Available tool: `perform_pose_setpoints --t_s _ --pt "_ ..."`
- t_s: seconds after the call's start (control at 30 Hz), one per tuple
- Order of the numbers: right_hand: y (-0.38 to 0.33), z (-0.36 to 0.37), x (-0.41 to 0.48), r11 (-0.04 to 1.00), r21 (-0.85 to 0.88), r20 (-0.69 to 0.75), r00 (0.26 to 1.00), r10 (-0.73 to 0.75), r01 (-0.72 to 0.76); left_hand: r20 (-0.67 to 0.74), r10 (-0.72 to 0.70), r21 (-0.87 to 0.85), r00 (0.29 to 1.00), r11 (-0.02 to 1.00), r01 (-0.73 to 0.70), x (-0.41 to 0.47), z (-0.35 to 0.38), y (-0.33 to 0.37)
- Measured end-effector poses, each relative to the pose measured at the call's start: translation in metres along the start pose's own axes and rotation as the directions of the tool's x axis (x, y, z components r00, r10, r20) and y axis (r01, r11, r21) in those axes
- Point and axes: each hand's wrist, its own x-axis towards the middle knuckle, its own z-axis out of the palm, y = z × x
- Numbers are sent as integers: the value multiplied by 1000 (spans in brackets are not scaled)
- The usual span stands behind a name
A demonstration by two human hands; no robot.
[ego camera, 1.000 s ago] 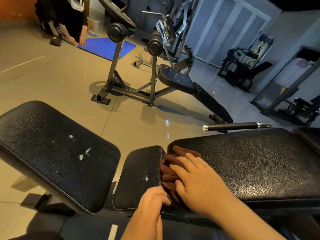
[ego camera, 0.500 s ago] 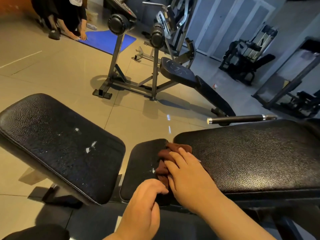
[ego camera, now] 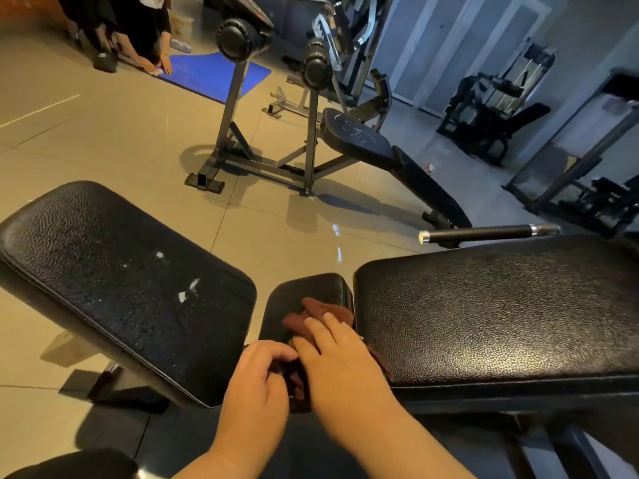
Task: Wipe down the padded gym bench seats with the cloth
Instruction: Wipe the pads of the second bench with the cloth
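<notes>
1. The brown cloth (ego camera: 323,311) lay bunched on the small seat pad (ego camera: 304,288), its right side against the long pad (ego camera: 501,305) just beside it.
2. Our right hand (ego camera: 342,361) rested on the cloth, fingers (ego camera: 320,331) straight and released, pressing it flat.
3. Our left hand (ego camera: 259,378) sat at the cloth's near edge, fingers curled and grasping a fold there.
4. We noted a worn pad (ego camera: 114,278) with white scuffs standing apart to the left, above the tiled floor (ego camera: 138,140).

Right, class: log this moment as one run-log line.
phase: wipe small seat pad | right hand: flat on brown cloth | left hand: grips cloth edge
</notes>
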Motion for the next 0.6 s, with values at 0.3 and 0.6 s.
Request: perform_pose_setpoints --t_s 0.3,0.6 --pt "2 5 39 993 -83 1 997 83 -83 44 -117 -98 992 988 121 12 -5 19" --pt "33 -36 1 948 305 259 949 -177 94 221 -212 -37 952 974 226 5 11 22"
